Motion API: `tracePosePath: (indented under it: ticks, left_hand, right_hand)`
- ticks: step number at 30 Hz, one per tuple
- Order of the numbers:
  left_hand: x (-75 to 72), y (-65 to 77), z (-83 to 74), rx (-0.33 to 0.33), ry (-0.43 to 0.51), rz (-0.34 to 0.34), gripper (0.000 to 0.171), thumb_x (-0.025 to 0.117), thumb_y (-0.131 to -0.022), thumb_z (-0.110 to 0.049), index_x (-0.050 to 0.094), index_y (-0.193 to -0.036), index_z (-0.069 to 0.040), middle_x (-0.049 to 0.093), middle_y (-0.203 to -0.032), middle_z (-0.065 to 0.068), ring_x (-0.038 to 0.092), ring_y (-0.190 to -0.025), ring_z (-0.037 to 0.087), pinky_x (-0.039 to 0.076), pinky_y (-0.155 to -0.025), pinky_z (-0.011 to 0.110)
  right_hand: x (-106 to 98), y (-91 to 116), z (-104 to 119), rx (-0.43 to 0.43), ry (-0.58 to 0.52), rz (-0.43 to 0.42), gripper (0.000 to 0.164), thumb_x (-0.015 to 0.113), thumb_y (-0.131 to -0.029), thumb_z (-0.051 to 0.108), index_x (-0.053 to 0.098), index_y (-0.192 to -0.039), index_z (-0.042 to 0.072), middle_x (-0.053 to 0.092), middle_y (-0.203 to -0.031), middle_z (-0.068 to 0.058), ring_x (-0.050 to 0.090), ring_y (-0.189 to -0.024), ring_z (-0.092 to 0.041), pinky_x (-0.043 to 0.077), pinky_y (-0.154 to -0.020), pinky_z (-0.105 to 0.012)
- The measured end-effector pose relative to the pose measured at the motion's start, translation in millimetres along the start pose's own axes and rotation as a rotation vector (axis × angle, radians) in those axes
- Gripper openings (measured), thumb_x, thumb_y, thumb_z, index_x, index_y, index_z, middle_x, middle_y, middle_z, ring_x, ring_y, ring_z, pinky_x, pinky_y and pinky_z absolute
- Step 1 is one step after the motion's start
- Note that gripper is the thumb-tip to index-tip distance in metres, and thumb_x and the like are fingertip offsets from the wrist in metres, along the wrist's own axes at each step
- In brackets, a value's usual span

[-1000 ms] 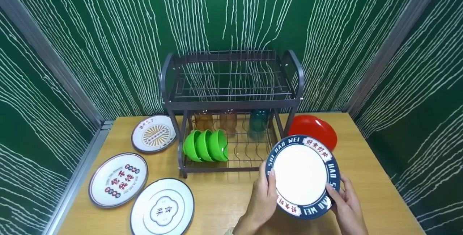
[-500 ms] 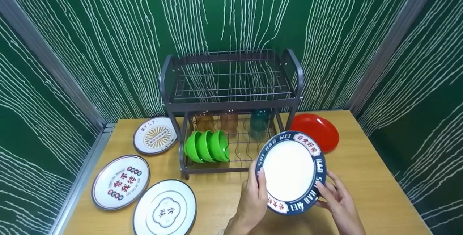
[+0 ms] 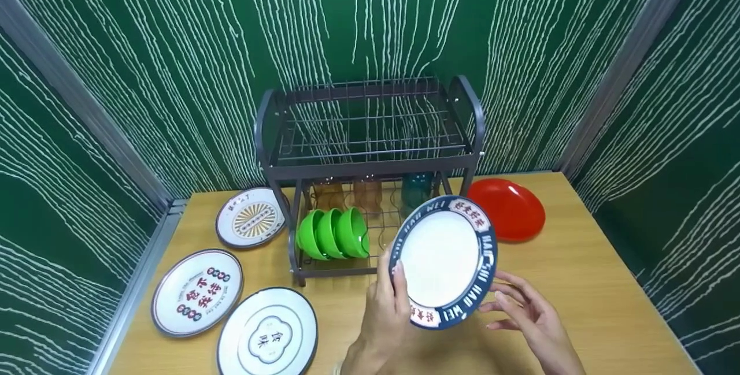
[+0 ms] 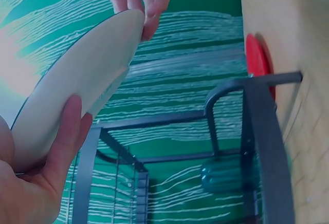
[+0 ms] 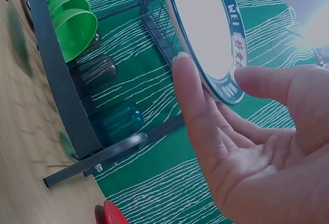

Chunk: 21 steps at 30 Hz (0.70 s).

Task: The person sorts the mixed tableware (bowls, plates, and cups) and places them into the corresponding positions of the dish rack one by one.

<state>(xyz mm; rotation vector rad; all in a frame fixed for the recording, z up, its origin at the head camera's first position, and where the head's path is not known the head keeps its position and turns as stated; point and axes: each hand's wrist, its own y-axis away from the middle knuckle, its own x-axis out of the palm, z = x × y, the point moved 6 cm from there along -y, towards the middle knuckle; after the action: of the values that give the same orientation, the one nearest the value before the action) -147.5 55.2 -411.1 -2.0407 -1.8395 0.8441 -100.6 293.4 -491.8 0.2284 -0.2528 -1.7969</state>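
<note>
A white plate with a dark blue lettered rim (image 3: 444,262) is held up, tilted, in front of the rack. My left hand (image 3: 384,305) grips its left edge, thumb on the front face. In the left wrist view the fingers (image 4: 67,131) lie against the plate's pale underside. Beside the plate's lower right edge is my right hand (image 3: 529,317), its fingers loosely spread and apart from the rim in the head view. The right wrist view shows the thumb (image 5: 262,82) and fingers around the rim without a clear grip; whether a fingertip touches it, I cannot tell.
A dark two-tier dish rack (image 3: 370,166) stands at the back, with several green bowls (image 3: 332,235) and tinted glasses (image 3: 367,195) on its lower tier. A red plate (image 3: 509,210) lies right of it. Patterned white plates (image 3: 269,331) lie on the table's left side.
The blue-rimmed plate has moved left and slightly up in my left hand, tilting more. My right hand has let go of its right edge and its fingers have spread.
</note>
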Motion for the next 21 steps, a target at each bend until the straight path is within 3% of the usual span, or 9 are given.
tracePosePath:
  ticks: [6,9,21]
  left_hand:
    - [-12.8,-3.7,-1.9,-0.049,0.012,-0.002,0.041,0.031,-0.104,-0.012,0.028,-0.144,-0.006,0.054,-0.129,0.023,0.062,-0.105,0.023,0.052,-0.080,0.022]
    - [-19.8,-6.6,-6.0,-0.020,0.009,-0.023,0.041,0.032,-0.104,-0.010,0.028,-0.144,-0.006,0.056,-0.125,0.024,0.065,-0.099,0.023,0.053,-0.074,0.020]
    - [-55.4,-22.7,-25.5,0.083,-0.098,-0.107,0.043,0.035,-0.101,-0.003,0.028,-0.144,-0.003,0.053,-0.128,0.026,0.064,-0.103,0.028,0.053,-0.074,0.020]
  right_hand:
    - [0.4,-2.5,-0.3,-0.013,-0.002,0.016,0.059,0.065,-0.085,0.048,0.047,-0.133,0.020,0.060,-0.124,-0.007,0.064,-0.102,-0.028,0.054,-0.082,-0.042]
    - [-0.1,-5.5,-1.0,-0.012,0.014,0.012,0.060,0.066,-0.084,0.048,0.048,-0.132,0.019,0.059,-0.124,-0.008,0.064,-0.102,-0.027,0.054,-0.082,-0.041]
    - [4.7,-19.4,0.4,-0.096,0.080,0.025,0.058,0.065,-0.087,0.041,0.046,-0.134,0.013,0.059,-0.123,-0.012,0.063,-0.102,-0.023,0.054,-0.081,-0.036]
